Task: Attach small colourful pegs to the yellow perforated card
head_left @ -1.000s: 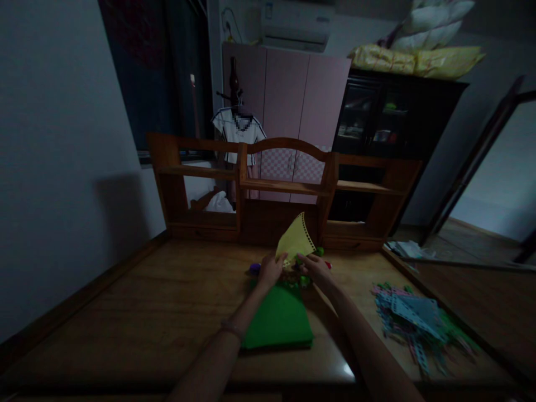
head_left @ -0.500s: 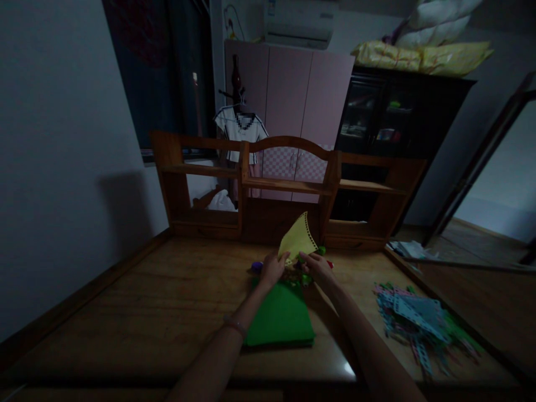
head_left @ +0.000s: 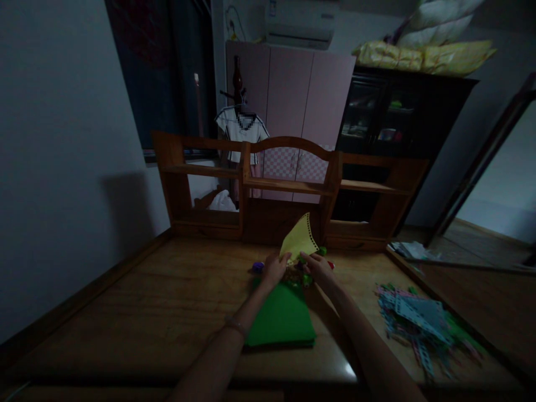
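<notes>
My left hand (head_left: 273, 269) and my right hand (head_left: 318, 267) both grip the lower edge of a yellow perforated plate (head_left: 298, 240), which stands tilted upward over the far middle of the wooden desk (head_left: 138, 301). Beneath the hands lies a small cluster of coloured pieces (head_left: 299, 277), green, purple and red, too dim to make out. A flat green sheet (head_left: 281, 318) lies on the desk just in front of the hands, under my forearms.
A pile of blue, pink and green perforated strips and plates (head_left: 421, 326) lies at the right of the desk. A wooden shelf unit (head_left: 288, 187) stands along the desk's far edge. A white wall runs along the left. The room is dim.
Both hands stay on the yellow plate with barely any shift; the view has moved slightly.
</notes>
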{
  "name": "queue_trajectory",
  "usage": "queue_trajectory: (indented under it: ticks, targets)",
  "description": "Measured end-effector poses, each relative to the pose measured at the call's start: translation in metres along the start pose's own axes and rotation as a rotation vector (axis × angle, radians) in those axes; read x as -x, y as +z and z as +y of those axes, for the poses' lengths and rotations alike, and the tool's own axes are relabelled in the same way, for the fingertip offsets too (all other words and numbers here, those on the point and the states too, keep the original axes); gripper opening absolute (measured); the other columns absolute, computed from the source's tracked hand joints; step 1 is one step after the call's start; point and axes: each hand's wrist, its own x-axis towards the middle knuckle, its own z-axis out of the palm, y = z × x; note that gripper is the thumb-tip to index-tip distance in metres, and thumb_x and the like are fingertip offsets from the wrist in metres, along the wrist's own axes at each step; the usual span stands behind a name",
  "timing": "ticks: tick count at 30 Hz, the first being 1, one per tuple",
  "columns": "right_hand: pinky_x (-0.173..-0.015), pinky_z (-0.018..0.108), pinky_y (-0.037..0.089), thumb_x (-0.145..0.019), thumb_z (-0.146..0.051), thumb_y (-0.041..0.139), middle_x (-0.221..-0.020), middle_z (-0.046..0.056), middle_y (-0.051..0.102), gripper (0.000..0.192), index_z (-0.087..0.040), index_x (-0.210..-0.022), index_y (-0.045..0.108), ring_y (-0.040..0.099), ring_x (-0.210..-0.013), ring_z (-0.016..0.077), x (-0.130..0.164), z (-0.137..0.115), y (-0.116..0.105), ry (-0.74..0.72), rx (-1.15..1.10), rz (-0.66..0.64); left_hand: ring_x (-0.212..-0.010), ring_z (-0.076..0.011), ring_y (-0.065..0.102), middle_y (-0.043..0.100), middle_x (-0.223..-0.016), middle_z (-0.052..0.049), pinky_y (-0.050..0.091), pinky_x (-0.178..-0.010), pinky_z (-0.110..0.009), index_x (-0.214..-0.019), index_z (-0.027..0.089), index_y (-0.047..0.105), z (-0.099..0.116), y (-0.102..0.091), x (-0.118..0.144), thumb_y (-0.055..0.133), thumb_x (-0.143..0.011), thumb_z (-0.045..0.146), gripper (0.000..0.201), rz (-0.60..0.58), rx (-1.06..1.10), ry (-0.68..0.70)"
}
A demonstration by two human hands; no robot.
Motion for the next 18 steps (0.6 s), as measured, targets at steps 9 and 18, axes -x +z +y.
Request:
queue_trajectory:
  ticks: [9,18]
  targets:
    - [-0.043,0.023,0.027,-0.061,-0.047,0.071,-0.048,-0.004,0.047,0.036,-0.017,-0.057,0.052,0.038,-0.041,0.007,-0.004,0.008,-0.003,-0.006,-0.055,-0.023,-0.096,-0.0214,0.06,0.067,-0.1,-0.011,0.041,-0.083,-0.026,-0.106,0.018,0.065,0.003,0.0,0.001,0.046,-0.084,0.045,0.039,-0.003,0.003,0.005]
    - [-0.045,0.025,0.033,-0.054,-0.046,0.075,-0.058,-0.001,0.055,0.036,-0.017,-0.063,0.055,0.045,-0.047,0.0108,-0.003,0.007,0.002,0.03,-0.114,0.073,-0.094,-0.0222,0.061,0.068,-0.098,-0.011,0.042,-0.081,-0.027,-0.102,0.017,0.067,0.013,-0.003,0.007,0.048,-0.084,0.044,0.038,-0.03,0.036,-0.015]
